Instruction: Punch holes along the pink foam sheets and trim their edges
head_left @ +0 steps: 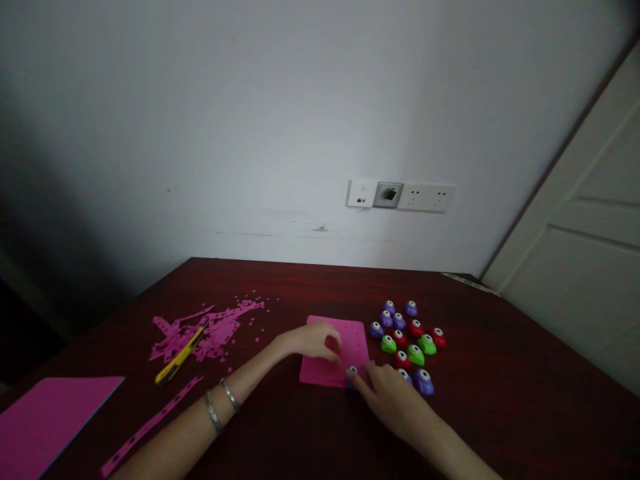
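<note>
A small stack of pink paper (pixel 356 335) lies on the dark red table, with rows of tiny marks along its upper right part. My left hand (pixel 315 340) is over the left half of this stack, fingers curved, with a gap between thumb and fingertips. At the stack's lower right corner my right hand (pixel 387 393) grips a purple craft punch (pixel 353 370) with a white round button. Right beside that hand stand more craft punches, among them a purple one (pixel 424 382), a green one (pixel 415 355) and a red one (pixel 402 360).
A heap of punched pink scraps (pixel 220 333) lies at left, with a yellow utility knife (pixel 181 357) against it. Nearer me are a perforated pink strip (pixel 150 427) and a larger pink sheet (pixel 55 420). Behind the table, the wall carries power sockets (pixel 426 198).
</note>
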{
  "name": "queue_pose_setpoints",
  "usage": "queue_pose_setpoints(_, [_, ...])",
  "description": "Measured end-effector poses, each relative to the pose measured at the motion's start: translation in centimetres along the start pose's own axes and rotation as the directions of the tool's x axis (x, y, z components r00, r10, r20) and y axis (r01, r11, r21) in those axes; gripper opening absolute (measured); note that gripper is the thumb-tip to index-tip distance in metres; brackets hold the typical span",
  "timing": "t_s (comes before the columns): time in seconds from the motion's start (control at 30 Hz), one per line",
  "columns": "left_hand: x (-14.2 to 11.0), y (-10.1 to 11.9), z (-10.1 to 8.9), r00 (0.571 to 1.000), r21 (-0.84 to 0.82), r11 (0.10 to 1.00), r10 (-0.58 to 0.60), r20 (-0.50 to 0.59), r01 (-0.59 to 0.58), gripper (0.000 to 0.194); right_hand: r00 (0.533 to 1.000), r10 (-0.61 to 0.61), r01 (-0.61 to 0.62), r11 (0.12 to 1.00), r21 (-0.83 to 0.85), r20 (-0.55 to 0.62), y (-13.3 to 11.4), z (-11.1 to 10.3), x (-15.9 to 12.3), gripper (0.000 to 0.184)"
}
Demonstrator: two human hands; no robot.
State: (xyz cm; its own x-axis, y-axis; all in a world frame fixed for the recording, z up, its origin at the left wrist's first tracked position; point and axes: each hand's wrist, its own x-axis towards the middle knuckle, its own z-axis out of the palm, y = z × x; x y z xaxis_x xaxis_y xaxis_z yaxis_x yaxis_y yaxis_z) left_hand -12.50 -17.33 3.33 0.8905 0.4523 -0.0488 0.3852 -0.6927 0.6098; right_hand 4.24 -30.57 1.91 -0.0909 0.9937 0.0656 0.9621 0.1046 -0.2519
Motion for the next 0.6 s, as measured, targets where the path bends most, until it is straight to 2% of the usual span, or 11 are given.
queue_pose_setpoints(0.13, [0.4, -0.5, 1.2, 0.999, 0.036, 0.999, -0.024, 0.039, 0.023, 0.027, 0.998, 0.049, -0.046, 0.996, -0.075, 0.047, -1.2, 0.6, -0.5, 0.035])
queue_pose_setpoints(0.3, [0.6, -1.1, 1.2, 0.998, -0.023, 1.0, -0.008, 0.056, 0.009, 0.03, 0.996, 0.08, -0.077, 0.995, -0.069, 0.036, -1.8, 0.6, -0.5, 0.029])
queue_pose_setpoints(0.6, [0.7, -0.6, 0.9, 0.997, -0.076, 0.997, -0.019, 0.076, 0.024, 0.019, 0.996, 0.085, -0.082, 0.993, -0.083, 0.04, -2.1, 0.4, -0.9, 0.029])
